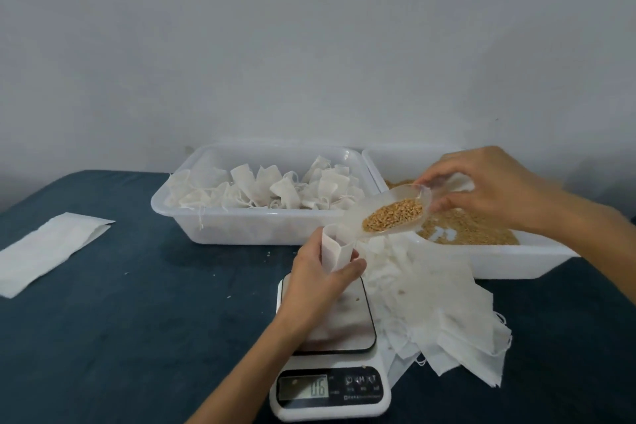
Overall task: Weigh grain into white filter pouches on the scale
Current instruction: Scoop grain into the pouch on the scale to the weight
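Observation:
My left hand (pixel 321 280) grips an upright white filter pouch (pixel 335 244) with its mouth open, held over the steel platform of the white digital scale (pixel 344 330). The scale's display (pixel 303 388) shows some digits. My right hand (pixel 488 184) holds a clear plastic scoop (pixel 395 213) full of brown grain, tilted with its lip just above and right of the pouch mouth. The scoop hangs over the near left corner of the white grain tray (pixel 499 260).
A white tray (pixel 220 227) at the back centre holds several filled, tied pouches. A heap of flat empty pouches (pixel 447 313) lies right of the scale. A folded white sheet (pixel 48 248) lies at the left on the dark blue tabletop (pixel 137 320). A few stray grains dot the cloth.

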Demonstrator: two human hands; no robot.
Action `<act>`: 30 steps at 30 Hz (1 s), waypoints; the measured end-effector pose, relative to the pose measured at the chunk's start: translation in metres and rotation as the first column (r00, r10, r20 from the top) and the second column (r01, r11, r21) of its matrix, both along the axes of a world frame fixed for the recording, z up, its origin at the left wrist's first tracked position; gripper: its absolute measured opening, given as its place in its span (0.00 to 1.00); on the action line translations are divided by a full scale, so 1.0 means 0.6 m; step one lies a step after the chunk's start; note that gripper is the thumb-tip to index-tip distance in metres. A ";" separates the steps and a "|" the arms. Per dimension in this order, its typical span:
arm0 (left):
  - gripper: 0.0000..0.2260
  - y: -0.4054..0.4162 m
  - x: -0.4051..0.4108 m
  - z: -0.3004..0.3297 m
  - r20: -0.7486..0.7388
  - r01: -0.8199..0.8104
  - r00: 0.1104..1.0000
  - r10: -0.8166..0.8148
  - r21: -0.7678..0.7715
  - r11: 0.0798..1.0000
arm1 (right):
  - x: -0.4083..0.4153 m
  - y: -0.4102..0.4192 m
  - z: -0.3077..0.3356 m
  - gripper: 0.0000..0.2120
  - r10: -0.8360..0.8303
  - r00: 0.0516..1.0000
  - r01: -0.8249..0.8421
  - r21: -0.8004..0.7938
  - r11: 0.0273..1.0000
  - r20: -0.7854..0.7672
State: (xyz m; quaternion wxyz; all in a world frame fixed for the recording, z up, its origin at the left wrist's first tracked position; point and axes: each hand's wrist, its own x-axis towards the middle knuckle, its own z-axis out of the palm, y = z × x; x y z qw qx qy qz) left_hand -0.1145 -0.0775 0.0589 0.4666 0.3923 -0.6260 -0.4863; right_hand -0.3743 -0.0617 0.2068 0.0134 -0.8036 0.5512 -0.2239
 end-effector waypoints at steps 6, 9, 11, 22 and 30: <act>0.14 0.004 -0.003 0.002 -0.010 0.034 0.999 -0.035 -0.006 0.999 | 0.012 -0.001 0.013 0.18 -0.016 0.977 -0.017 -0.153 0.988 -0.215; 0.14 0.004 -0.005 0.001 0.003 0.029 1.000 -0.029 -0.015 0.999 | 0.018 0.002 0.018 0.18 -0.030 0.961 -0.011 -0.145 0.989 -0.275; 0.14 0.004 -0.005 0.002 0.003 0.029 1.000 -0.029 -0.014 0.999 | 0.021 0.003 0.021 0.17 -0.034 0.959 -0.008 -0.145 0.989 -0.282; 0.15 0.008 -0.006 0.008 0.003 0.004 1.000 -0.004 -0.008 1.000 | 0.034 0.010 0.023 0.17 -0.046 0.957 0.000 -0.156 0.988 -0.288; 0.15 0.006 -0.005 0.008 0.015 -0.007 1.000 0.007 -0.004 1.000 | 0.042 0.008 0.021 0.18 -0.064 0.950 0.023 -0.136 0.990 -0.305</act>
